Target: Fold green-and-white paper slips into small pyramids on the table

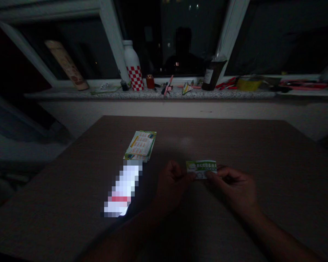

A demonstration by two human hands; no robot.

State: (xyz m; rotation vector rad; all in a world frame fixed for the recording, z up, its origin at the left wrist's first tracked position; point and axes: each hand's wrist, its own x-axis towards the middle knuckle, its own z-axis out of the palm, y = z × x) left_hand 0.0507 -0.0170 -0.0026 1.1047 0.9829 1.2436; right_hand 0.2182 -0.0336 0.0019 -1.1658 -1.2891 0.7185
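Note:
A small green-and-white printed card (201, 168) is held up above the table, its long side running left to right. My left hand (172, 183) pinches its lower left corner between thumb and finger. On the card's right end, my right hand (236, 185) grips with the thumb in front and the fingers mostly behind. To the left lies a loose stack of similar printed cards (140, 143), with text columns and green edges. Just below the stack, a bright phone-like screen (123, 189) glows on the table, its content blurred out.
The dim brown table (71, 182) reaches to a wall below a stone windowsill (153, 95). On the sill stand a red-checked white bottle (133, 67), a dark bottle (211, 74), a small red jar (150, 81), a leaning patterned cylinder (67, 65) and several pens and small items.

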